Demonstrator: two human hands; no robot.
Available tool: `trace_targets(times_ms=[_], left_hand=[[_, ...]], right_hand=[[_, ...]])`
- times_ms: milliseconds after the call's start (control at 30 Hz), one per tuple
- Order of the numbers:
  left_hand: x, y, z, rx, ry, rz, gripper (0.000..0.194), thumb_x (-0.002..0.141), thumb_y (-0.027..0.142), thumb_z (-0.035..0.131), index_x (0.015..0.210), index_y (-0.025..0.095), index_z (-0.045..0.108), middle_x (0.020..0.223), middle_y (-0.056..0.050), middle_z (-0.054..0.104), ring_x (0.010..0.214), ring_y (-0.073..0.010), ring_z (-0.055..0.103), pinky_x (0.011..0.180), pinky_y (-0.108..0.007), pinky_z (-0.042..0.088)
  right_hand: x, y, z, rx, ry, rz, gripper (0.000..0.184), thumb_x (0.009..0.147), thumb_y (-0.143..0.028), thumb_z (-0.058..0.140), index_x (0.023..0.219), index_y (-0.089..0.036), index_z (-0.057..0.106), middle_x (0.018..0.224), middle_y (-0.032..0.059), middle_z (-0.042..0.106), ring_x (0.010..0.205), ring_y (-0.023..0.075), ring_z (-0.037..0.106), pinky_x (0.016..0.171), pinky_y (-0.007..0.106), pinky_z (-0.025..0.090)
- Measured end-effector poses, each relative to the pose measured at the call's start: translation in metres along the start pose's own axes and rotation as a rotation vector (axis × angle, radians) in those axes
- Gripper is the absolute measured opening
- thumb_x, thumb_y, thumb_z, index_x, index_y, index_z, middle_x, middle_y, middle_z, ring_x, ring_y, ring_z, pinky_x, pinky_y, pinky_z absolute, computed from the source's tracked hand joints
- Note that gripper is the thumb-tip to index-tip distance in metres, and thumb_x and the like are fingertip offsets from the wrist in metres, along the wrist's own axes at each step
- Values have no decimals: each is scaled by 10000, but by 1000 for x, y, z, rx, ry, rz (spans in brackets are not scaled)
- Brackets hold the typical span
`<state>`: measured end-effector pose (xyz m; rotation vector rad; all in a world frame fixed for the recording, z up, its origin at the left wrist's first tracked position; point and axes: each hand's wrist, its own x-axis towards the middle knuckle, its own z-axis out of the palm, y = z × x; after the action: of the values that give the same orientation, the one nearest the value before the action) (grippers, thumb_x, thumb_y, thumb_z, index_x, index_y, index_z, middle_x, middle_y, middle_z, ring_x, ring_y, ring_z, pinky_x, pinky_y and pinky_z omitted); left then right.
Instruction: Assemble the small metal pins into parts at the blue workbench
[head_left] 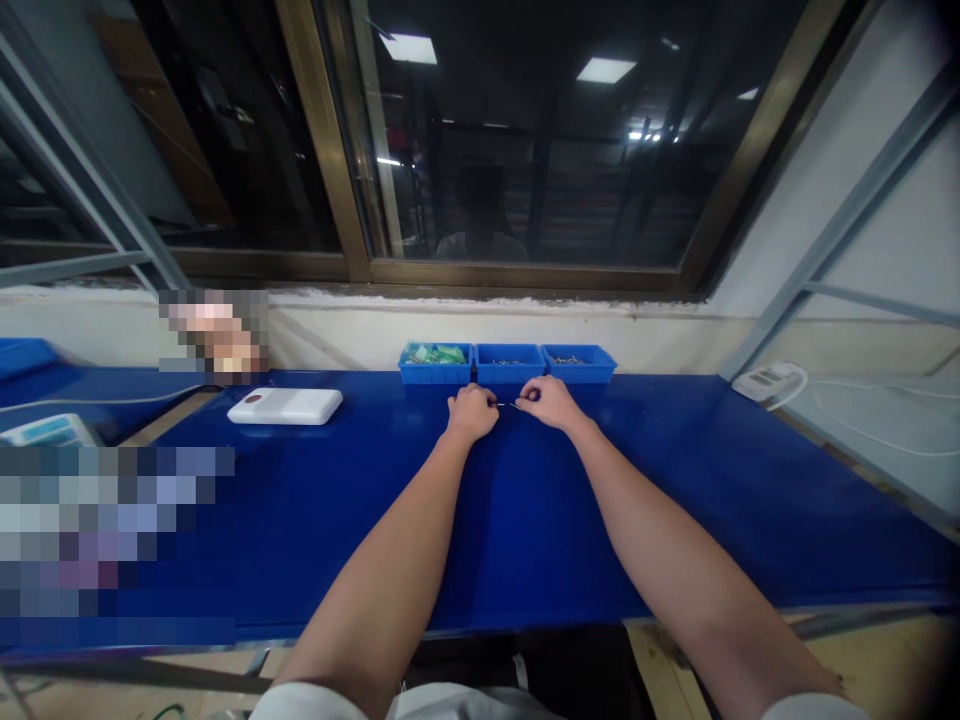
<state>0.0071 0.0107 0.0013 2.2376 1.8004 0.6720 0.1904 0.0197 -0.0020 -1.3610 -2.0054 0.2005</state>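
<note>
Both my hands are close together over the blue tabletop (525, 540), just in front of three small blue bins. My left hand (472, 412) is closed, pinching a thin, shiny metal piece whose tip points right. Facing it, my right hand (553, 403) pinches another slim metal piece, its end pointing left. A narrow gap seems to lie between the two tips; both are too small to name. The left bin (436, 374) holds green-and-white packets. Small metal parts lie in the middle bin (510, 374) and the right bin (579, 372).
A white power bank (285, 406) lies left of my hands. At the right edge sits a white power strip (769, 381) with a cable. Metal frame posts (817, 250) rise at the sides, and a window (525, 150) stands behind. Blurred-out patches cover the left side.
</note>
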Motion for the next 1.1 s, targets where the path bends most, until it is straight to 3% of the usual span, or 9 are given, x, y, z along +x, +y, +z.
trace_targets(times_ms=[200,367,533,667,800,1100], left_hand=[[-3,1,1,52,12,26,264,810,245,455,924,250,693,1099,-89,608,1078,-265,505,884,-439,402],[-4,4,0,4,48,17,240,797,259,491,954,248,672,1120,-75,604,1100,-260,498,907,-445,381],[-6,10,-3,-83,91,40,244,860,346,441,938,268,659,1115,-43,619,1113,-240,494,930,-435,339],[-7,13,-5,-71,51,100,353,920,396,337,837,233,638,964,-41,667,1014,-233,557,876,-408,346],[-6,14,-7,-100,30,60,342,927,394,337,826,225,616,908,-37,682,993,-222,581,849,-366,342],[-5,12,-6,-179,70,50,229,906,287,385,908,243,609,997,-18,672,1013,-205,571,876,-365,328]], right_hand=[[0,0,9,-74,-153,-37,109,752,-268,613,667,-207,643,721,30,610,747,170,534,752,297,399],[0,-1,13,-90,-137,-26,112,816,-214,536,733,-197,611,799,60,626,799,181,553,739,286,389],[-1,-12,11,74,-106,-36,109,872,-218,448,830,-217,549,677,10,627,627,147,556,636,254,384],[-1,-20,9,125,-64,-71,107,862,-207,429,830,-219,531,671,-3,622,624,139,563,633,245,389],[-1,-24,9,184,-39,-78,102,843,-213,437,821,-212,537,666,-3,621,616,135,564,633,252,400],[2,-20,13,668,-17,79,147,667,-292,635,763,-184,609,717,13,639,677,150,597,670,294,462]])
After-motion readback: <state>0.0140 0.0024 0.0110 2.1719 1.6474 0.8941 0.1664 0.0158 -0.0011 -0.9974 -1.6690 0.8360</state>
